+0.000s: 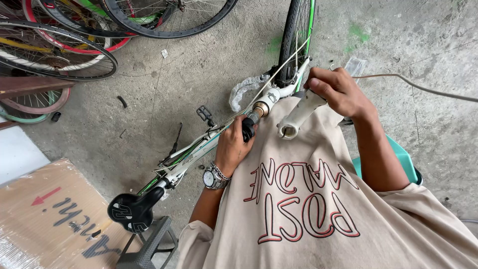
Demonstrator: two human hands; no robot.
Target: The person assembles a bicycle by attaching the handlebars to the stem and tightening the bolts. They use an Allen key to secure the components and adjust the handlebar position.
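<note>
Head view: left hand [232, 145] grip clamped on black tool [248, 127], right hand [337, 89] grip around white fork leg [300, 113].

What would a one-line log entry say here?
left hand: grips black tool at head tube | right hand: holds white fork | bicycle frame: upright

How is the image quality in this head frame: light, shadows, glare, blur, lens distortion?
Head view: soft, even daylight, with only faint shadows on the concrete floor and no strong glare. The left hand on the black tool and the right hand on the white stem are sharp, with no motion blur. Wide-angle bending shows at the edges, where the wheels curve.
</note>
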